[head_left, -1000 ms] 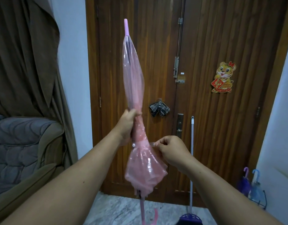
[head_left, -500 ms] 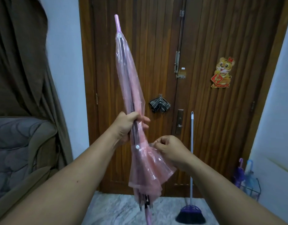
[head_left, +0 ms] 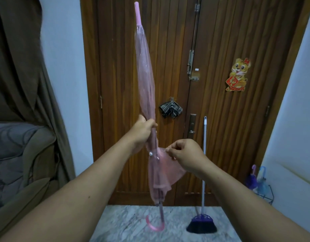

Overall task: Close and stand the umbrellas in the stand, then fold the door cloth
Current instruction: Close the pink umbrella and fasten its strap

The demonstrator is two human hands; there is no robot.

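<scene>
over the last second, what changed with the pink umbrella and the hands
The pink umbrella now sits straighter and its canopy is twisted slimmer above the left hand; its hooked handle has come fully into view. The left hand kept its hold, and the right hand still pinches the strap. Door cloth and broom unchanged.

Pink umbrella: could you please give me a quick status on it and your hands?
Left hand grips pink umbrella, tip up. Right hand pinches its strap. Stand at right, nothing between.
</scene>
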